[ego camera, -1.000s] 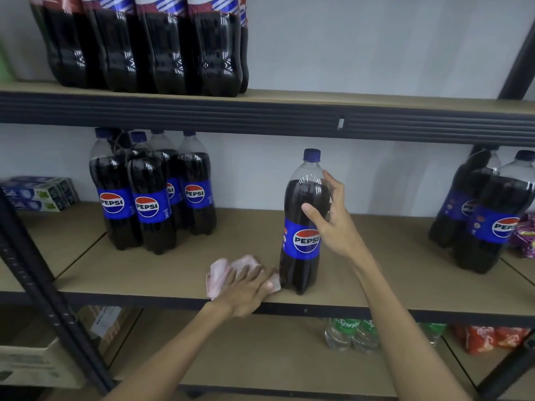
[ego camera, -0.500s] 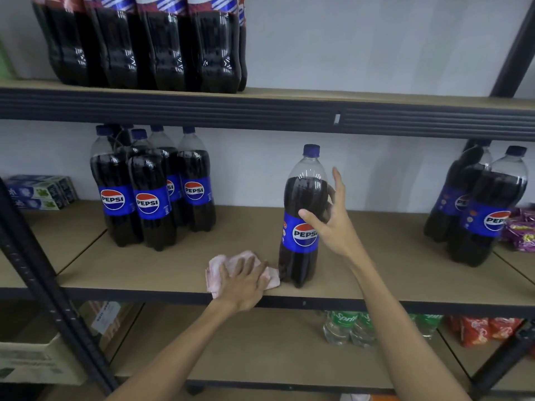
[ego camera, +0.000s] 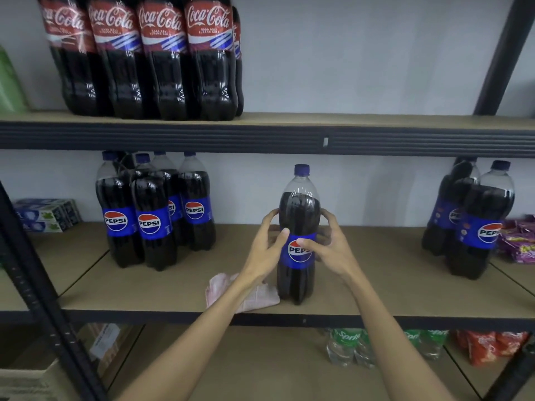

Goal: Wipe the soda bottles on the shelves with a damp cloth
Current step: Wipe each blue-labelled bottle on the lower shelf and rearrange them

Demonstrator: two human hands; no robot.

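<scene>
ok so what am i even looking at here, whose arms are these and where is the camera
There is no machine here. The arms belong to a person, and the one camera sits on that person's head, looking forward and down, so you see the arms reaching out from below.

They stand at a shelf in a store rack. Both hands are on one upright Pepsi bottle near the front edge: the left hand on its left side, the right hand on its right, thumbs across the blue label.

A pink cloth lies on the shelf just left of the bottle, partly under the left forearm; no hand holds it.

More Pepsi bottles stand in a group at the left and another at the right. Coca-Cola bottles line the shelf above, and Sprite bottles sit below.
</scene>
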